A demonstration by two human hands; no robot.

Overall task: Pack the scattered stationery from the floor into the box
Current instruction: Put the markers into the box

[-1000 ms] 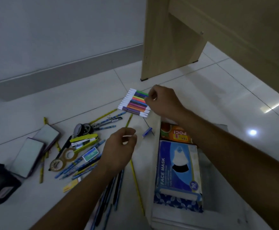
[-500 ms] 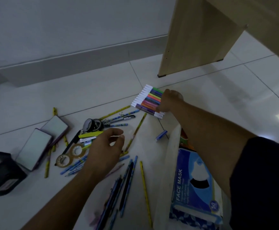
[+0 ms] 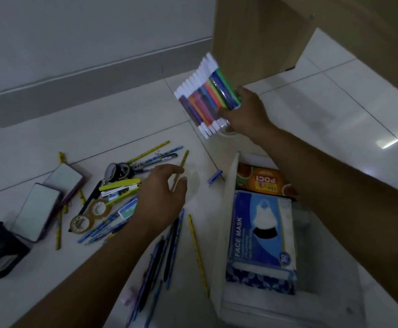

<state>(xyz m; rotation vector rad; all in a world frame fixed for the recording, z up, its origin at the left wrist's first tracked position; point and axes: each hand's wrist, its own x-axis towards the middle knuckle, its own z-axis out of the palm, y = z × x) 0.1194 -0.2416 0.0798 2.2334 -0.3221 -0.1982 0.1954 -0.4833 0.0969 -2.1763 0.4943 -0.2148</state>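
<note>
Head view: the right hand (image 3: pixel 247 114) grips the pack of markers (image 3: pixel 207 98) by its near edge, thumb over the top and fingers curled beneath, and holds it up off the floor in front of a wooden panel (image 3: pixel 252 36). The pack is tilted, and the markers run on a diagonal from upper left to lower right.

The box (image 3: pixel 226 209) sits open on the floor below the pack and nearer the person, just under the right forearm, with its long side running away from the person. Inside it, a face mask carton (image 3: pixel 261 228) fills the near part and an orange carton (image 3: pixel 264 181) the far end. The strip to their right looks bare, though that side is dim.

So the coming move is probably a short pull back and down by the right hand, with the pack turned so that the markers line up with the box's length.

The left hand (image 3: pixel 162 197) hovers above a yellow pencil (image 3: pixel 185 157) beside the heap of pens, with its fingers loosely bent. Whether it pinches anything I cannot tell. It is well apart from the pack and nearer to the stapler (image 3: pixel 119 185).
</note>
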